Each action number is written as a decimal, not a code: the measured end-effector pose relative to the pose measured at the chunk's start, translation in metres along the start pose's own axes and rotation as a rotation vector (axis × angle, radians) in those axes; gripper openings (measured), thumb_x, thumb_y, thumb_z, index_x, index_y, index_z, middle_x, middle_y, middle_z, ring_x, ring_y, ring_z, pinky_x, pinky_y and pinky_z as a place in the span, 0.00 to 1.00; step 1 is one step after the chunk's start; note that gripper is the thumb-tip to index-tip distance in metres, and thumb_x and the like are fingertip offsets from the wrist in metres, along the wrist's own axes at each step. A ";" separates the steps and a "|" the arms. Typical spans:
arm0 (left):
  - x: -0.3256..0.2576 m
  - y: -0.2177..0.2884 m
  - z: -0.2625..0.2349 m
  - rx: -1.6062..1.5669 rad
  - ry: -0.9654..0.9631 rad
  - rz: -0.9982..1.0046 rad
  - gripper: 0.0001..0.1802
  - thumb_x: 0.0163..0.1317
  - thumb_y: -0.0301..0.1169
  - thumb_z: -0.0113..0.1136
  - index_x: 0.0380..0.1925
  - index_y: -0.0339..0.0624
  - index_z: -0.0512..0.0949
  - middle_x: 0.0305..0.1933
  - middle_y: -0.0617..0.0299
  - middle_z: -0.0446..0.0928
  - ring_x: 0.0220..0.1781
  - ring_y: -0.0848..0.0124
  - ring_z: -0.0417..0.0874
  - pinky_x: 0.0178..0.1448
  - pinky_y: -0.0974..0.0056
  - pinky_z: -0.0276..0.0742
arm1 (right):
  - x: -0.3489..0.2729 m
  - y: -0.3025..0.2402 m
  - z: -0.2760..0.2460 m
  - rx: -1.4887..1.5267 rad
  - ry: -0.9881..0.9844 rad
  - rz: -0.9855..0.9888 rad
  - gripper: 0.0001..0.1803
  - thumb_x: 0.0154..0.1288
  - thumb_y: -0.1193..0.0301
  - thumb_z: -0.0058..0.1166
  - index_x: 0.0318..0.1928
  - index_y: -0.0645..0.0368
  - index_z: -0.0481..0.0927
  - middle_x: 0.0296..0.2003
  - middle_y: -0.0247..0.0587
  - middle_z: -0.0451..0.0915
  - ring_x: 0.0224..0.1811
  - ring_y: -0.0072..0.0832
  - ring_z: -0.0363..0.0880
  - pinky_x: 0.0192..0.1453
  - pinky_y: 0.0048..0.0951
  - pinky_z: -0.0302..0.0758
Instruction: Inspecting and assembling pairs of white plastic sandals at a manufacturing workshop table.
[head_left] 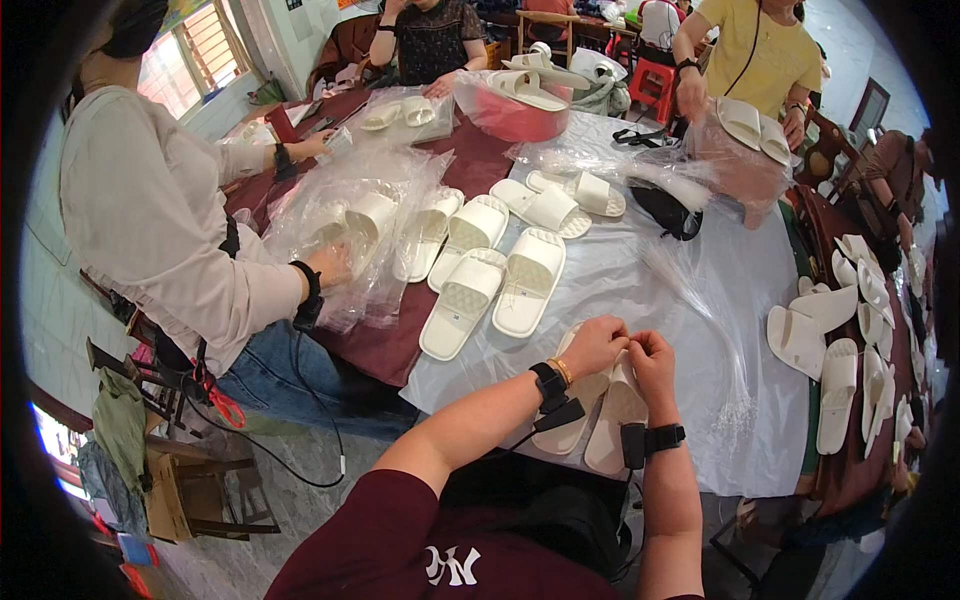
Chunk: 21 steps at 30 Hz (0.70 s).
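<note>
Over a pair of white slippers at the near table edge, my left hand (597, 346) and my right hand (653, 362) meet with fingertips pinched together. Whatever sits between the fingers is too small to make out. The left slipper (566, 436) and the right slipper (610, 442) lie side by side, toe ends partly hidden behind my hands. To the right of my hands, thin clear plastic strands (715, 330) spread in a fan over the table. Just beyond my hands stand a white slipper (531, 280) and its mate (462, 300), side by side.
Pale sheeting (745, 270) covers the table, with more slippers (555, 208) and a black pouch (668, 212) farther back. At left, a co-worker's hand (330, 265) handles bagged slippers (370, 215). Another person holds slippers (755, 130) at the far right. Slippers (838, 390) crowd a side table.
</note>
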<state>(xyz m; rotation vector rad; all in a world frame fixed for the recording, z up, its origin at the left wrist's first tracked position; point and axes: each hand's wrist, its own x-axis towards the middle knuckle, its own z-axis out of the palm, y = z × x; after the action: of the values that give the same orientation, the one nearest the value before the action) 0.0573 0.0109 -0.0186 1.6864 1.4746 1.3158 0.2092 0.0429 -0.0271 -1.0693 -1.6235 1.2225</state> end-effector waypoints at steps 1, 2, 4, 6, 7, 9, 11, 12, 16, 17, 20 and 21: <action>0.000 0.000 0.000 0.006 0.007 0.002 0.09 0.53 0.30 0.57 0.27 0.34 0.78 0.28 0.49 0.77 0.31 0.56 0.79 0.37 0.59 0.73 | 0.001 0.001 0.001 0.004 0.004 0.005 0.04 0.59 0.77 0.52 0.33 0.65 0.78 0.26 0.30 0.78 0.28 0.15 0.72 0.33 0.19 0.70; 0.000 0.001 0.000 0.006 0.007 0.003 0.09 0.53 0.30 0.57 0.27 0.34 0.78 0.28 0.49 0.77 0.31 0.56 0.79 0.37 0.59 0.73 | 0.002 0.003 0.000 0.004 0.004 0.005 0.04 0.59 0.77 0.52 0.33 0.65 0.78 0.26 0.30 0.78 0.28 0.15 0.72 0.33 0.19 0.70; 0.000 0.003 0.002 -0.001 0.044 0.001 0.09 0.54 0.30 0.58 0.28 0.34 0.78 0.27 0.49 0.77 0.31 0.56 0.79 0.37 0.59 0.74 | 0.004 0.006 -0.001 0.070 -0.018 0.017 0.04 0.62 0.76 0.52 0.34 0.63 0.78 0.28 0.30 0.78 0.29 0.14 0.72 0.32 0.18 0.70; 0.000 0.004 0.000 -0.003 0.032 -0.026 0.09 0.54 0.31 0.58 0.29 0.35 0.79 0.30 0.50 0.78 0.34 0.56 0.79 0.39 0.59 0.73 | 0.005 0.005 0.000 0.138 -0.024 0.035 0.04 0.62 0.76 0.52 0.35 0.63 0.78 0.29 0.30 0.78 0.29 0.14 0.72 0.33 0.19 0.70; 0.000 0.004 0.000 -0.005 0.022 -0.055 0.10 0.55 0.32 0.59 0.31 0.36 0.79 0.33 0.50 0.78 0.37 0.56 0.79 0.41 0.58 0.73 | 0.005 0.003 0.000 0.205 -0.033 0.054 0.04 0.63 0.76 0.52 0.37 0.63 0.78 0.29 0.31 0.78 0.29 0.14 0.72 0.33 0.19 0.70; -0.003 0.004 -0.002 0.099 0.115 0.058 0.10 0.54 0.33 0.60 0.32 0.36 0.79 0.36 0.50 0.78 0.40 0.56 0.78 0.44 0.58 0.72 | 0.005 0.003 0.003 0.244 0.009 0.061 0.05 0.64 0.76 0.51 0.38 0.63 0.77 0.30 0.32 0.78 0.29 0.15 0.72 0.34 0.19 0.70; -0.008 0.014 -0.005 0.197 0.199 0.174 0.11 0.54 0.34 0.61 0.33 0.37 0.79 0.38 0.51 0.77 0.43 0.56 0.77 0.48 0.57 0.71 | 0.005 0.004 0.001 0.284 0.063 0.071 0.06 0.64 0.75 0.51 0.40 0.62 0.77 0.31 0.33 0.79 0.29 0.16 0.72 0.34 0.19 0.70; -0.013 0.024 -0.007 0.265 0.269 0.220 0.11 0.54 0.34 0.62 0.33 0.37 0.79 0.40 0.50 0.76 0.45 0.56 0.76 0.50 0.56 0.70 | 0.005 0.005 -0.002 0.299 0.108 0.066 0.06 0.64 0.76 0.50 0.41 0.62 0.77 0.32 0.34 0.79 0.29 0.16 0.72 0.35 0.19 0.70; -0.052 0.056 -0.028 0.455 0.194 0.330 0.11 0.54 0.35 0.63 0.31 0.38 0.77 0.35 0.51 0.76 0.41 0.56 0.77 0.46 0.56 0.72 | 0.000 0.001 -0.003 0.309 0.215 0.065 0.07 0.65 0.76 0.48 0.42 0.62 0.76 0.33 0.36 0.79 0.28 0.17 0.71 0.34 0.19 0.69; -0.064 0.054 -0.030 0.455 0.194 0.331 0.11 0.54 0.35 0.63 0.31 0.38 0.77 0.35 0.51 0.76 0.41 0.56 0.77 0.46 0.56 0.72 | 0.000 0.003 -0.004 0.309 0.215 0.063 0.07 0.65 0.76 0.48 0.42 0.62 0.76 0.33 0.36 0.79 0.28 0.17 0.71 0.34 0.19 0.69; -0.096 0.044 -0.032 0.535 -0.136 0.183 0.14 0.56 0.39 0.63 0.30 0.39 0.76 0.29 0.53 0.77 0.34 0.56 0.79 0.39 0.57 0.74 | -0.001 0.006 -0.002 0.368 0.230 0.025 0.07 0.65 0.76 0.48 0.41 0.62 0.77 0.33 0.36 0.79 0.27 0.16 0.70 0.34 0.19 0.69; -0.103 0.036 -0.031 0.554 -0.102 0.165 0.16 0.57 0.41 0.62 0.30 0.38 0.75 0.27 0.52 0.77 0.31 0.56 0.79 0.35 0.57 0.75 | -0.002 0.002 -0.001 0.381 0.225 0.037 0.07 0.65 0.76 0.49 0.41 0.62 0.77 0.32 0.36 0.79 0.27 0.16 0.70 0.34 0.18 0.69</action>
<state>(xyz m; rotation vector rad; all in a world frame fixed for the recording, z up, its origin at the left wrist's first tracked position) 0.0522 -0.1018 -0.0079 2.2236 1.7772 0.9255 0.2112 0.0419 -0.0288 -0.9566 -1.1483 1.3188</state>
